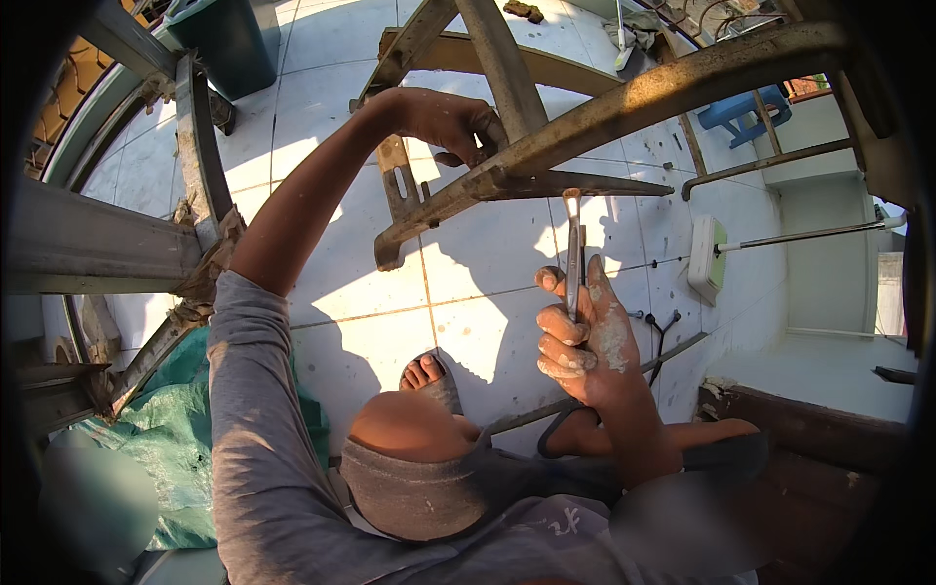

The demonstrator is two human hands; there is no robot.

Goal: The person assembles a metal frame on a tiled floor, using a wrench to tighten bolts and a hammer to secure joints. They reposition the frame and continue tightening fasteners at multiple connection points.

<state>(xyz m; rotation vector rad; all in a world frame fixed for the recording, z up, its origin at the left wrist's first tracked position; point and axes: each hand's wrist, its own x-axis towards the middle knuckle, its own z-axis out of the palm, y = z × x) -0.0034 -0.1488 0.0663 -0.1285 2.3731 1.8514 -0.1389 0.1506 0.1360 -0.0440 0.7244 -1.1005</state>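
Observation:
A worn brown frame [604, 122] of joined beams stands over the tiles ahead of me. My left hand [444, 125] reaches in beside the joint where its beams meet. Its fingers are curled close to the beam, and what they grip, if anything, is hidden. In my right hand [585, 336], raised below the frame, is a slim silver wrench [573, 249] with its head pointing up toward the beam. The wrench's tip shows just under the frame's thin lower bar [595, 184]. Pale dried dust or paste coats my right palm and fingers.
A Y-shaped socket wrench [663, 336] lies on the white tiled floor [468, 263] at right. Beyond it is a white-and-green mop head [707, 258] on a long handle. A blue stool [746, 112] and dark green bin [224, 44] stand farther off. Metal beams [107, 239] and green sheeting [175, 439] are at left.

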